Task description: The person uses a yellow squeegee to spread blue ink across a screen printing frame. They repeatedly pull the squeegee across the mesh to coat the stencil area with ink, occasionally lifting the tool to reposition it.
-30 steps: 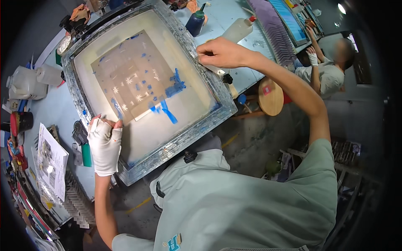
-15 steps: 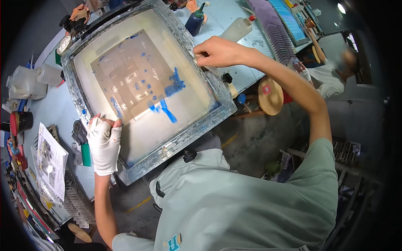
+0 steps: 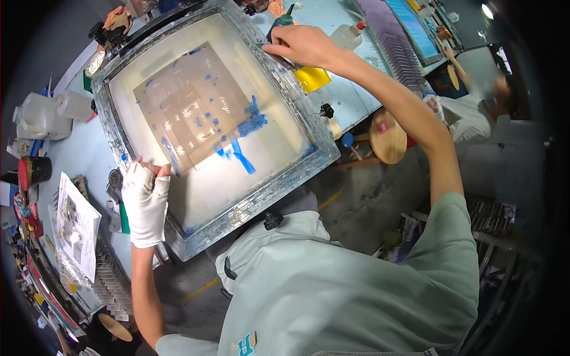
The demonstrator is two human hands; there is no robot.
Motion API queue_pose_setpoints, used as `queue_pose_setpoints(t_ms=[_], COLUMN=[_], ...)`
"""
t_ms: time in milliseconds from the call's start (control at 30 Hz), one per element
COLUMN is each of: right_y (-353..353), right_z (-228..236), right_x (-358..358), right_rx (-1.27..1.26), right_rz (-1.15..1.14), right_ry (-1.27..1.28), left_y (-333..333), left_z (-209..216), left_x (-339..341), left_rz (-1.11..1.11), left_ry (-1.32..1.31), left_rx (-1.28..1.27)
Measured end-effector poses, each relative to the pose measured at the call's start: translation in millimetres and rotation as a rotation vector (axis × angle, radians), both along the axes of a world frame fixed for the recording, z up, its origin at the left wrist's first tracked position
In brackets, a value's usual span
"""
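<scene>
A large screen-printing frame (image 3: 255,207), metal-edged, lies tilted across the bench before me. Its pale mesh carries a brown-grey rectangle with white flower shapes and several blue tape pieces (image 3: 252,123). My left hand (image 3: 145,202), in a white fingerless glove, is closed on the frame's left edge near its front corner. Bare and curled, my right hand (image 3: 300,46) is at the frame's right edge, beside a dark green-blue squeeze bottle (image 3: 284,21). What its fingers hold is hidden. A flat yellow piece (image 3: 312,79) shows just below that hand, beside the frame; whether I hold it is unclear.
A clear bottle with a red cap (image 3: 347,37) and a purple ridged rack (image 3: 389,44) stand at the right. White jugs (image 3: 41,115) and printed sheets (image 3: 77,228) are at the left. A round wooden stool (image 3: 388,136) and another person (image 3: 472,110) are beyond the bench's right side.
My right hand has moved away from me along the frame's right edge, toward the dark bottle. The yellow piece has come into sight below it. My left hand stays on the frame.
</scene>
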State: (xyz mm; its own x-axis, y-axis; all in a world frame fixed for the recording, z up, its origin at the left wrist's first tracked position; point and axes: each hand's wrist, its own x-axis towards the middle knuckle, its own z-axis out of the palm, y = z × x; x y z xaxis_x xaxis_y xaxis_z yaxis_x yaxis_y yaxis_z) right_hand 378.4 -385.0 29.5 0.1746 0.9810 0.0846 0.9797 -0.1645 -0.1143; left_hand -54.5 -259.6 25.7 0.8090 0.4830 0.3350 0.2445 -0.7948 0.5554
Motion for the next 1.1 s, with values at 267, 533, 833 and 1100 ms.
queue_pose_setpoints(t_ms=[267, 533, 833, 1100], right_y=[-15, -64, -59, -55], right_z=[20, 48, 23, 28], right_x=[-47, -80, -95, -100], right_rx=[0.010, -0.500, -0.461, -0.483], right_rz=[0.506, -0.260, -0.246, -0.260], right_ry=[0.300, 1.306, 0.939, 0.871], left_y=[13, -35, -43, -45], left_z=[38, 26, 12, 13], left_x=[13, -30, -24, -21], left_rz=[-0.044, 0.199, 0.285, 0.303], left_ry=[-0.036, 0.138, 0.301, 0.319], left_rx=[0.283, -0.252, -0.037, -0.023])
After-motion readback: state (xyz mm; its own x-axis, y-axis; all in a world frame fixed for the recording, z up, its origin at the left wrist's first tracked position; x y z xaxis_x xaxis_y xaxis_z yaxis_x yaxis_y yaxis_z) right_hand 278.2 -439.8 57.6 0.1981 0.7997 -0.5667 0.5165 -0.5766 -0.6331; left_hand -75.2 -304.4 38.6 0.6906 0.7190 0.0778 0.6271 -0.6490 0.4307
